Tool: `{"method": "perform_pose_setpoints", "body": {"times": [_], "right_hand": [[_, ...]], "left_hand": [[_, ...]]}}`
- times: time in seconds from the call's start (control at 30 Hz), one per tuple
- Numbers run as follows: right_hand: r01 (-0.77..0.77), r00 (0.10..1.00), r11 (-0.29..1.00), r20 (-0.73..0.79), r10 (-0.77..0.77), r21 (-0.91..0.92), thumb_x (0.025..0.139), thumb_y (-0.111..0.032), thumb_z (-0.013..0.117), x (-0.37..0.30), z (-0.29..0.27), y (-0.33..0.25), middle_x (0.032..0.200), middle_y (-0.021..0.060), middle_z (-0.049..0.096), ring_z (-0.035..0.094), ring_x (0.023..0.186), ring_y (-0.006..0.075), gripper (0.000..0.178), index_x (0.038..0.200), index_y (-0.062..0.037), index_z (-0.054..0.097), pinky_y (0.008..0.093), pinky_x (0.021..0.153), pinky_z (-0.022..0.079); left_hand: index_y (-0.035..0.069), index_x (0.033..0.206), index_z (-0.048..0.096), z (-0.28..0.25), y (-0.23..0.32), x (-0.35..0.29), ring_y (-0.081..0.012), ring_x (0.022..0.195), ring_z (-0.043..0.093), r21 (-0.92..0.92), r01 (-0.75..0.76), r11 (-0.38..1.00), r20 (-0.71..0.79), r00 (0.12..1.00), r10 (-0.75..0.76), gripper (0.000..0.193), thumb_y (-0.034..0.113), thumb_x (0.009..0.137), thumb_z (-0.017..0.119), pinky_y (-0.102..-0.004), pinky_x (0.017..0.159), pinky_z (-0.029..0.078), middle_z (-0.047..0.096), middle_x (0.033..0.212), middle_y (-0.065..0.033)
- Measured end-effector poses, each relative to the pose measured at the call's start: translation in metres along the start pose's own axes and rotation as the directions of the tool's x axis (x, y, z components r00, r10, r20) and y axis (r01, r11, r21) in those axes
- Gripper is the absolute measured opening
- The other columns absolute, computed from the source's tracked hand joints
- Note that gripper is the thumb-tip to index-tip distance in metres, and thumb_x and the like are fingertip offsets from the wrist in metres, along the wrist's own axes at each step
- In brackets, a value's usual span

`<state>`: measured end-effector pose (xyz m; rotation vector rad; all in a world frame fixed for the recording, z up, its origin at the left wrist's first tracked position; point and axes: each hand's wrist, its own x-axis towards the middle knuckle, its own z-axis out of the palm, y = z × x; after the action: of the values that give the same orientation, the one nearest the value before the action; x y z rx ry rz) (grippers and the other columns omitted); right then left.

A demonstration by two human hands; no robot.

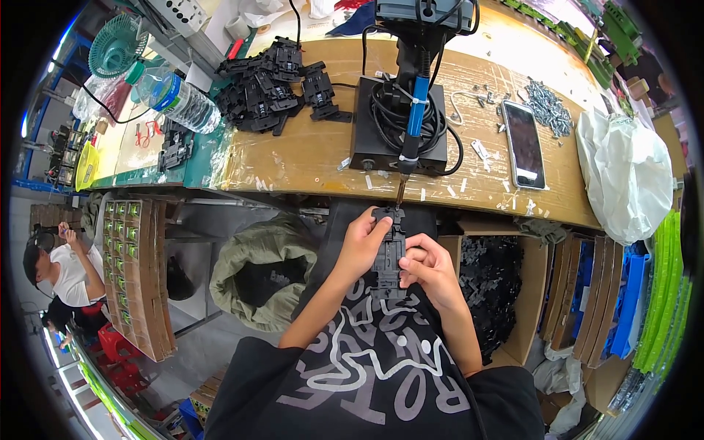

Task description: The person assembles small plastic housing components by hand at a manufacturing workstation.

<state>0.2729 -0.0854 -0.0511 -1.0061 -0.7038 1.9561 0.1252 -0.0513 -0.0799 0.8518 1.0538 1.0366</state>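
A long black plastic part [389,257] with moulded slots is held upright in front of my chest, just off the bench edge. My left hand [361,242] grips its upper left side, thumb pressed near the top. From the right, my right hand [431,270] pinches its edge at mid-length. Directly above hangs a blue electric screwdriver [416,110] on a stand; its bit [402,192] points down at the part's top end. Whether the bit touches a screw is too small to tell. A pile of similar black parts [262,88] lies at the bench's back left.
Loose screws [548,106] are heaped at the right beside a phone [523,145] and a white plastic bag [623,172]. A water bottle [176,99] lies at the left. Below the bench are an open green sack [242,253] and a cardboard box [539,293] of small black pieces.
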Motion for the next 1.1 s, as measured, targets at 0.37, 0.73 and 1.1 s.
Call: {"method": "perform_pose_setpoints", "body": {"times": [0.37,0.73,1.1], "right_hand": [[-0.043,0.999,0.999,-0.020,0.043,0.012,0.077,-0.001,0.057,0.002,0.004,-0.002,0.066,0.0033,0.054,0.056,0.052,0.0113,0.017,0.091,0.0003,0.048,0.0215,0.048,0.047],[-0.047,0.999,0.998,-0.024,0.047,0.031,0.077,-0.001,0.057,0.005,0.005,-0.002,0.064,0.0035,0.054,0.056,0.051,0.0126,0.016,0.089,-0.0007,0.046,0.0221,0.042,0.044],[-0.036,0.999,0.999,-0.031,0.037,0.034,0.078,-0.002,0.056,0.005,0.006,-0.007,0.065,0.0041,0.055,0.055,0.051,0.0117,0.016,0.091,0.0002,0.048,0.0207,0.044,0.043]], "left_hand": [[0.002,0.081,0.048,-0.007,-0.007,0.005,-0.0006,0.057,0.039,0.152,-0.058,0.987,0.011,0.998,0.057,0.009,0.010,0.085,0.049,-0.0185,0.048,0.032,0.048,0.065,0.0039],[0.000,0.085,0.051,-0.005,-0.003,0.008,-0.0018,0.062,0.044,0.060,-0.013,0.998,-0.007,1.000,0.014,0.008,0.008,0.084,0.048,-0.0176,0.053,0.037,0.052,0.070,0.0019],[0.000,0.085,0.051,0.000,0.005,0.007,-0.0022,0.063,0.046,-0.015,0.021,1.000,-0.027,0.999,-0.022,0.009,0.009,0.084,0.049,-0.0175,0.054,0.038,0.054,0.071,0.0012]]}}
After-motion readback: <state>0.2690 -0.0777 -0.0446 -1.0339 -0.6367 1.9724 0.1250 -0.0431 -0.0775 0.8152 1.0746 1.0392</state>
